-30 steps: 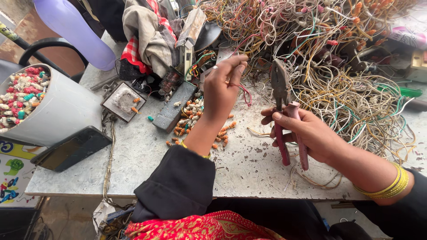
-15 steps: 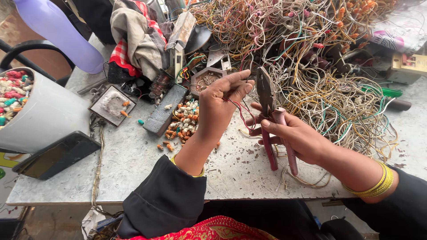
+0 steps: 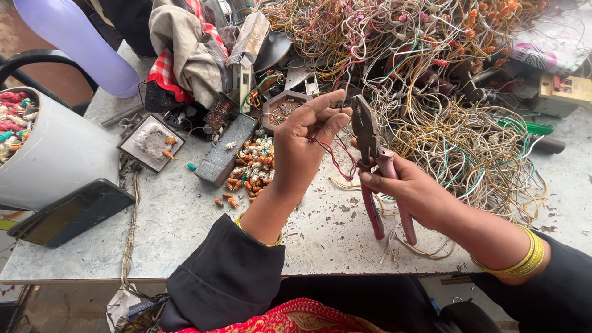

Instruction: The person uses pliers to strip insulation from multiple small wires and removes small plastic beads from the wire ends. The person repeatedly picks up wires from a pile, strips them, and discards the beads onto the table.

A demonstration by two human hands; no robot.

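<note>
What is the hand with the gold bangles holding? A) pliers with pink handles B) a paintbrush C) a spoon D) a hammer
A: the right hand grips pliers with pink handles, their metal nose pointing up beside the thin wire pinched in the left hand.

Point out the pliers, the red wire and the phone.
pliers point(image 3: 368, 132), head view, on the metal head.
red wire point(image 3: 333, 159), head view, on its loop.
phone point(image 3: 69, 213), head view, on its dark screen.
</note>
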